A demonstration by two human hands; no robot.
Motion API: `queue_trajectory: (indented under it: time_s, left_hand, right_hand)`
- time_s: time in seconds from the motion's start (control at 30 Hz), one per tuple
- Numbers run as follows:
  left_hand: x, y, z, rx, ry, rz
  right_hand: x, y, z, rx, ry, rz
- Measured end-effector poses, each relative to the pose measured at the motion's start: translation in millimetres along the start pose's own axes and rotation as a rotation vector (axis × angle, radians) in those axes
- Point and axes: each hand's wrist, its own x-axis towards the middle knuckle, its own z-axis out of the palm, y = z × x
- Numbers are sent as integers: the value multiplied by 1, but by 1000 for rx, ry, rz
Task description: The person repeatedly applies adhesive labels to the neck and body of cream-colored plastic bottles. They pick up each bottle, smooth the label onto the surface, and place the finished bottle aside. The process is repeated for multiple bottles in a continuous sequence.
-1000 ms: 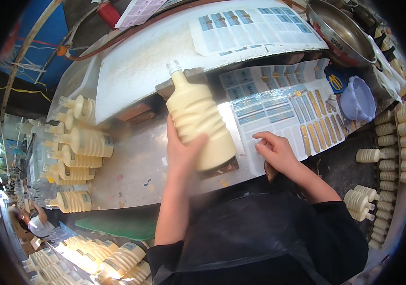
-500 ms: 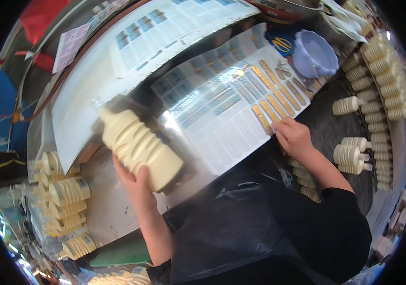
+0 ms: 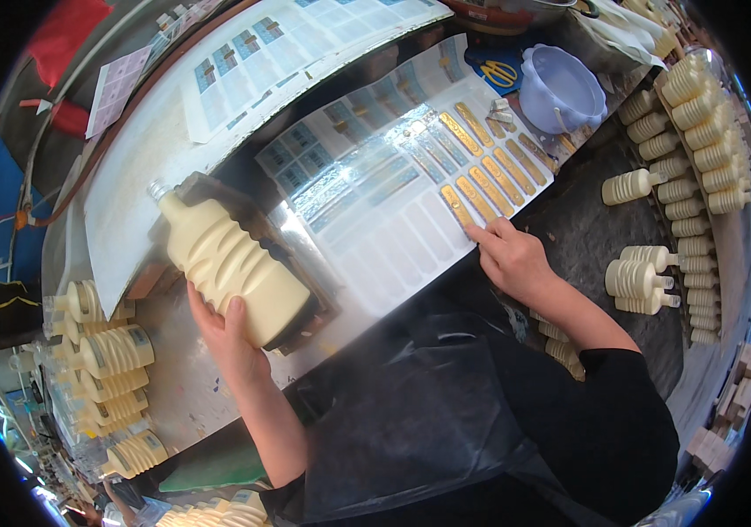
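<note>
A cream ribbed bottle [image 3: 235, 268] with a clear neck lies tilted in my left hand [image 3: 233, 338], its neck toward the upper left. My thumb presses on its near side, and the other fingers are mostly behind it. My right hand [image 3: 516, 263] is closed in a pinch at the near edge of a white sticker sheet [image 3: 384, 272]. Its fingertips are at the lower end of a narrow gold label [image 3: 456, 206]. Several more gold labels stand in rows on that sheet, beside bare pale label outlines and blue-grey stickers.
A lavender bucket [image 3: 562, 92] stands beyond the sheet, next to yellow-handled scissors [image 3: 500, 72]. Rows of cream bottles [image 3: 711, 136] fill the right side. More bottles [image 3: 119, 351] are stacked at the left. A raised white board [image 3: 147, 189] with sticker sheets lies across the back.
The whole view has shifted slightly, moving everything a little to the left in the picture. My left hand still holds the bottle, and my right fingertips remain at the gold label's lower end.
</note>
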Motion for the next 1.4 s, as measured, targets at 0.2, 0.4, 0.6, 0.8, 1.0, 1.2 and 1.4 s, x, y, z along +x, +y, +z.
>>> queue_trajectory:
  time_s: [0.2, 0.4, 0.6, 0.8, 1.0, 1.2, 1.4]
  left_hand:
    - [2, -3, -2, -10, -17, 5]
    - [0, -13, -1, 29, 72, 65]
    - [-2, -15, -2, 30, 61, 81]
    - [-1, -18, -6, 50, 57, 86]
    - [-3, -9, -1, 33, 58, 53]
    - [0, 3, -5, 221, 74, 52]
    - [1, 10, -6, -48, 71, -67]
  right_hand:
    - [36, -15, 18, 137, -11, 1]
    - [76, -26, 51, 116, -68, 26]
    - [101, -45, 67, 23, -203, 80]
    - [66, -59, 44, -137, -476, -95]
    - [34, -64, 15, 35, -313, -203]
    - [13, -45, 24, -162, -236, -396]
    - [78, -60, 9, 542, -571, 275]
